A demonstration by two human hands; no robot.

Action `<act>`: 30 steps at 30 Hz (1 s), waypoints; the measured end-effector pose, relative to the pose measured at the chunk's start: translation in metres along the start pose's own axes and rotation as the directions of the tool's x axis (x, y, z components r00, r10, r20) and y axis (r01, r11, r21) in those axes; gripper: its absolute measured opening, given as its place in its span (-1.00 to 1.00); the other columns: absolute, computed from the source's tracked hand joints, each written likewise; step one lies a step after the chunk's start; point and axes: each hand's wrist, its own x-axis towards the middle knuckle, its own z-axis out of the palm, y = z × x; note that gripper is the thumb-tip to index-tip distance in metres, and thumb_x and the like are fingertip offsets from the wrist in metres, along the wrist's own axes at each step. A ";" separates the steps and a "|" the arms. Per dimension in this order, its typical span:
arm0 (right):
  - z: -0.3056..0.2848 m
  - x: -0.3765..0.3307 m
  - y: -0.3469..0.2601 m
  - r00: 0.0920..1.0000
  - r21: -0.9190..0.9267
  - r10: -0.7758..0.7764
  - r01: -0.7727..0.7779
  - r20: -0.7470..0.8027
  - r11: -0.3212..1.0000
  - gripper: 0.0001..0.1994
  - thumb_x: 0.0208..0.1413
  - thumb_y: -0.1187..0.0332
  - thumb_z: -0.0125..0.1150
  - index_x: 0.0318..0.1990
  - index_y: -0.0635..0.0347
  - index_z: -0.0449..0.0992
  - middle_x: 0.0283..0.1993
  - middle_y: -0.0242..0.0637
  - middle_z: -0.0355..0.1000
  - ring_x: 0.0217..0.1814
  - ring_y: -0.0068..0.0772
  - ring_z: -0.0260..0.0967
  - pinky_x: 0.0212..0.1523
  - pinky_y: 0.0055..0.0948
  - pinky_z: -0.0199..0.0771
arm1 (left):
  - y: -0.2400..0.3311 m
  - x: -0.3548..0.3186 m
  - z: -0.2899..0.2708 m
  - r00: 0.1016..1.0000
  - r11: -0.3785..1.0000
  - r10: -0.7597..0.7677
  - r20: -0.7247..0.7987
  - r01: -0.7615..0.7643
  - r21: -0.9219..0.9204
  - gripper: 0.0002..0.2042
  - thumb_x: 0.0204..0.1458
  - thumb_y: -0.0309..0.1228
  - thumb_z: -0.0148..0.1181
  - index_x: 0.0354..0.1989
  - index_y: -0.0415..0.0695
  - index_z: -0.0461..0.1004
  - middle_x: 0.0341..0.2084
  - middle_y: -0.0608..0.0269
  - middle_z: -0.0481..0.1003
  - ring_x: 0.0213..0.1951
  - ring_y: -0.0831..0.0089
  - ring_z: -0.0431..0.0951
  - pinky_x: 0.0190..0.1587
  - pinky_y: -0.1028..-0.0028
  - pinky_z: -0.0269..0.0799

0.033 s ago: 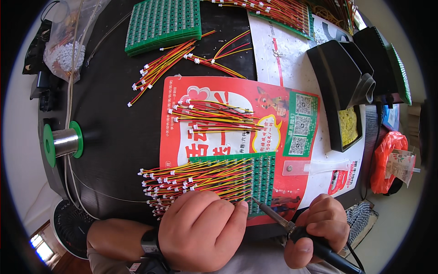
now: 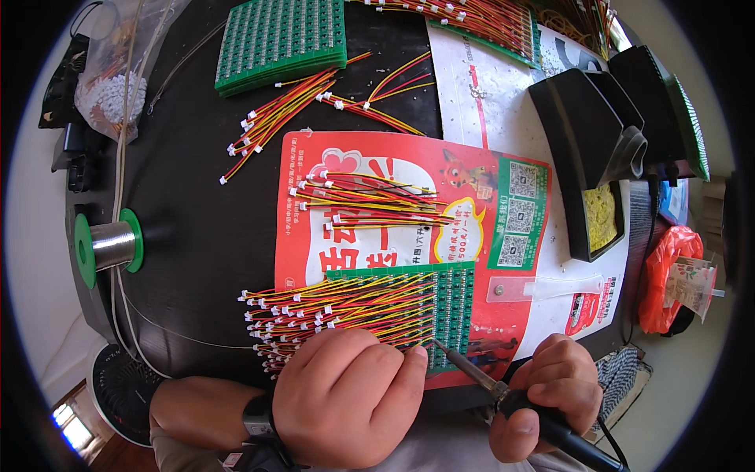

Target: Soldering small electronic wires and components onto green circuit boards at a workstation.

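Note:
My right hand (image 2: 550,397) grips a soldering iron (image 2: 550,429) by its black handle. The iron's tip meets the green circuit board (image 2: 454,307) near the index finger of my left hand (image 2: 346,397). That hand is closed over the board's lower part, and whatever its fingers pinch is hidden. Rows of red, yellow and black wires with white connectors (image 2: 314,315) lie across the board's left side, their connectors hanging past its left edge. Farther off, a loose bunch of similar wires (image 2: 377,200) rests on the red printed sheet (image 2: 295,244).
A solder spool (image 2: 114,245) with green flanges stands at left. Stacked green boards (image 2: 283,43) and another wire bunch (image 2: 275,118) lie at the back. To the right are a black holder with a yellow sponge (image 2: 602,220), a translucent plastic strip (image 2: 543,289) and a red bag (image 2: 664,275).

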 end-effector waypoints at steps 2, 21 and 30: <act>-0.002 0.000 -0.001 1.000 0.004 -0.002 0.002 0.025 1.000 -0.75 0.03 0.27 0.26 -0.32 0.20 0.33 -0.59 -0.43 0.21 -0.65 -0.56 0.19 -0.60 -0.49 0.06 | 0.000 0.000 0.000 1.000 1.000 0.007 0.003 -0.007 -0.005 -0.78 -0.28 -0.66 0.39 -0.36 -0.28 0.65 -0.54 0.29 0.45 -0.54 0.33 0.43 -0.54 0.38 0.30; -0.001 -0.002 -0.001 0.999 0.021 0.025 -0.024 -0.032 0.999 -0.75 0.10 0.24 0.26 -0.33 0.20 0.35 -0.60 -0.45 0.22 -0.65 -0.58 0.16 -0.60 -0.48 0.04 | 0.000 0.001 -0.001 0.999 1.000 0.010 0.038 -0.010 0.015 -0.77 -0.31 -0.65 0.38 -0.37 -0.28 0.64 -0.53 0.29 0.47 -0.53 0.34 0.44 -0.53 0.39 0.31; -0.004 0.000 -0.002 0.999 -0.001 0.029 -0.029 0.022 1.000 -0.76 0.10 0.26 0.25 -0.32 0.20 0.34 -0.60 -0.44 0.22 -0.65 -0.56 0.21 -0.59 -0.49 0.07 | -0.001 0.002 -0.002 1.000 1.000 -0.011 0.029 0.011 -0.004 -0.76 -0.32 -0.65 0.38 -0.36 -0.28 0.64 -0.51 0.26 0.49 -0.53 0.32 0.46 -0.48 0.39 0.36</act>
